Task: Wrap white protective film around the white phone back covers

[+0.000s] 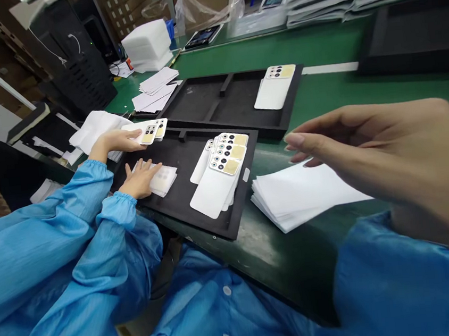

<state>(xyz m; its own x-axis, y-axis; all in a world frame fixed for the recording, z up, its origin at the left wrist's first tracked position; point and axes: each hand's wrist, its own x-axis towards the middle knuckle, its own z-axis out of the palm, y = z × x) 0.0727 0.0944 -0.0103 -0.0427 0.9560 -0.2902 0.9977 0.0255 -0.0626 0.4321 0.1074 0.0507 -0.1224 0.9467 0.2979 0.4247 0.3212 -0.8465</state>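
The right hand (388,161) is seen just to the right of the near black tray (183,161), held open with the fingers stretched out loosely and the thumb apart from them; nothing is gripped. It is held over a stack of white sheets (303,194), which lies on the green bench (321,99) just beside the tray's right edge; whether the fingertips touch the top sheet cannot be told.

Inside the tray, toward its right side, a fanned pile of white phone back covers (221,173) is laid, camera holes uppermost. At the tray's left end two hands of a co-worker in blue sleeves are seen: the farther hand (119,141) is closed on a few covers (150,131), and the nearer hand (139,178) is laid flat on another cover (163,178). Behind the tray a second black tray (209,102) is placed, with a single cover (274,88) in its right compartment.
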